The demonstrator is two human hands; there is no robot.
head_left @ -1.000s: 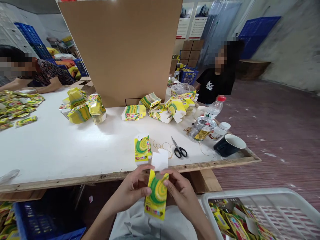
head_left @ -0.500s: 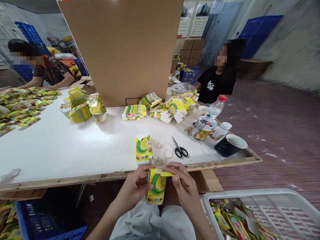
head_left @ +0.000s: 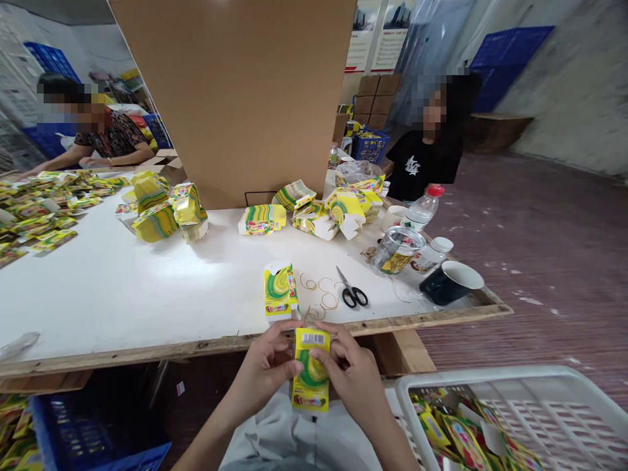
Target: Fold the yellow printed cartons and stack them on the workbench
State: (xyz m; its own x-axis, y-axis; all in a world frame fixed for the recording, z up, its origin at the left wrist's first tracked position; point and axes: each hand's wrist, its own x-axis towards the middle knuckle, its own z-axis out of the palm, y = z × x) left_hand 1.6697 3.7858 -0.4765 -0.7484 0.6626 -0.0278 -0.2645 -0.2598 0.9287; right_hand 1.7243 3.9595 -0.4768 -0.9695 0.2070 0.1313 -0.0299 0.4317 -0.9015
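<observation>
A small yellow and green carton is held over my lap, just in front of the table edge, its barcode end turned toward me. My left hand grips its left side, thumb on the front face. On the other side my right hand holds it, thumb pressed on the front and fingers behind the upper right edge. Just beyond them a similar carton lies on the table. Thin rubber bands and black-handled scissors lie to its right.
Bundles of flat cartons stand along the tall cardboard sheet. A mug, jar and bottles crowd the table's right end. A white basket with filled packets is at lower right, a blue crate lower left. Two people sit across the table.
The carton's top flap, sticking out to the right before, now lies flat with its barcode facing me. My right hand has shifted left, its thumb now on the front face.
</observation>
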